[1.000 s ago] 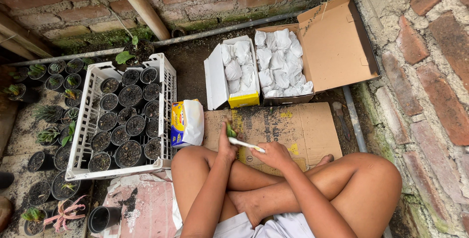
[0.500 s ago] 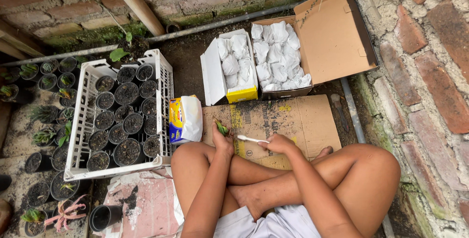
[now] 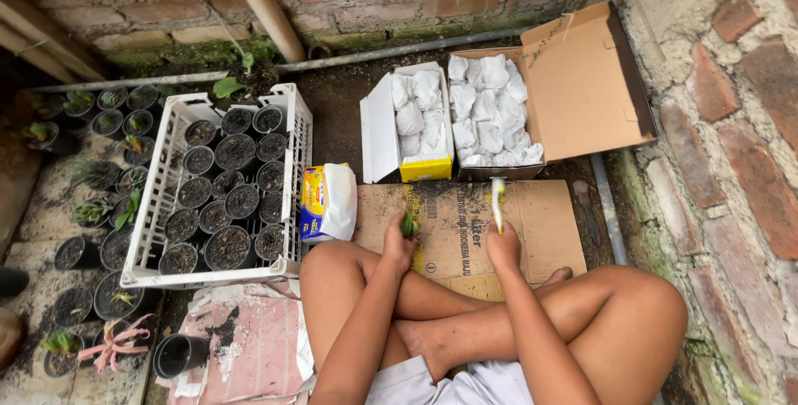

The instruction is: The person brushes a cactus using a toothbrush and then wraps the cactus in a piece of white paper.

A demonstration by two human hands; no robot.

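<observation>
I sit cross-legged on the ground with a flat piece of brown cardboard (image 3: 540,222) in front of my knees. My left hand (image 3: 400,240) is closed around a small green plant piece (image 3: 409,226) over the cardboard's left part. My right hand (image 3: 503,247) grips a thin white strip (image 3: 497,199) that points away from me toward the boxes. The two hands are apart, about a hand's width between them.
A white plastic crate (image 3: 166,180) full of small black soil pots stands at the left, with more pots beside it. A yellow and white bag (image 3: 327,202) leans by the crate. Two open boxes (image 3: 582,81) of white wrapped bundles stand ahead. Brick walls close in behind and right.
My hands have drawn apart: the right hand swung the white strip from lying across toward the left hand to pointing forward. The view has shifted slightly downward.
</observation>
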